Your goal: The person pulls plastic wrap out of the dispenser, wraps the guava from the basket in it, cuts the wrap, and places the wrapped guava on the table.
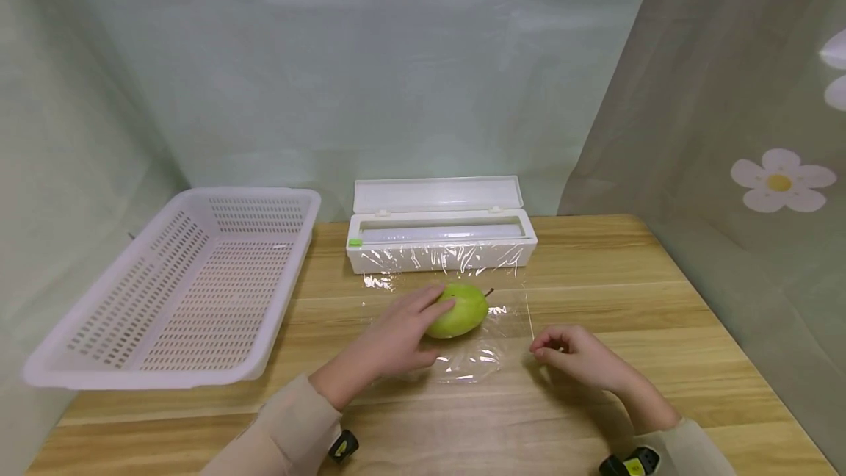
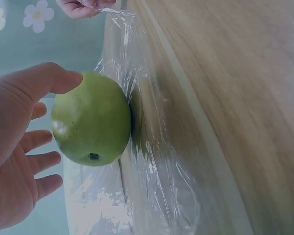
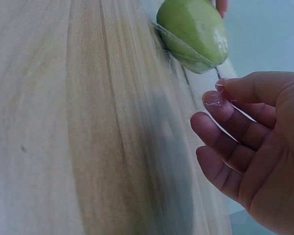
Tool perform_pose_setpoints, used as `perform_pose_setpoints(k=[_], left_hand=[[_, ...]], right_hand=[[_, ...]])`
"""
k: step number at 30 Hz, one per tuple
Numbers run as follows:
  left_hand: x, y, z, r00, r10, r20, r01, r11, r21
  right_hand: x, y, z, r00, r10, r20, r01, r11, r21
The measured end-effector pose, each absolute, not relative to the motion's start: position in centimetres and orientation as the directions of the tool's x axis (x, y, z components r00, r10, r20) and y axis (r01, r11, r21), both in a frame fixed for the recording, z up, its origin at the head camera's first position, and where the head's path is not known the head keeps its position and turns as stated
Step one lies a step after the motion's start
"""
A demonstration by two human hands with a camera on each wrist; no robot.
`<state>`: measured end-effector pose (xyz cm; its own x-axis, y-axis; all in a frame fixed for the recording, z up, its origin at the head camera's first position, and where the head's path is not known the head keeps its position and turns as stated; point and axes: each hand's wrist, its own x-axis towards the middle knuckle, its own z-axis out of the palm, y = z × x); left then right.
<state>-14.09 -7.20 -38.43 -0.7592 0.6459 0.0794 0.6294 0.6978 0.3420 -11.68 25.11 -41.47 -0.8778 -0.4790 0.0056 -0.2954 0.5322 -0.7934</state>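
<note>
A green pear (image 1: 460, 311) with a dark stem lies on a sheet of clear plastic wrap (image 1: 472, 366) spread over the table. My left hand (image 1: 405, 329) rests its fingers on the pear's left side, the thumb held apart from them. In the left wrist view those fingers (image 2: 45, 161) look fairly straight beside the fruit. At the sheet's right edge, my right hand (image 1: 581, 358) pinches a corner of the wrap between thumb and fingertips. The right wrist view shows the crumpled film (image 3: 216, 100) at those fingertips, stretched up along the pear's side.
Behind the pear stands a white wrap dispenser box (image 1: 443, 255), its lid (image 1: 438, 195) raised, a roll (image 1: 443, 233) inside and film trailing over its front. A white perforated basket (image 1: 274, 329) sits at the left on the wooden table (image 1: 661, 300). Curtains hang around the table.
</note>
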Motion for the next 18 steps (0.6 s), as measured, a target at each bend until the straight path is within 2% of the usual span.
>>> perform_pose_setpoints(k=[12, 18], left_hand=[[-13.1, -9.2, -38.8, -0.783, 0.616, 0.086, 0.605, 0.723, 0.335], [-12.5, -10.3, -38.9, -0.81, 0.582, 0.073, 0.563, 0.737, 0.374]], right_hand=[[-11.6, 25.3, -41.3, -0.881, -0.474, 0.0, -0.29, 0.538, -0.791], [-11.5, 25.2, -41.2, -0.88, -0.476, 0.004, -0.289, 0.529, -0.798]])
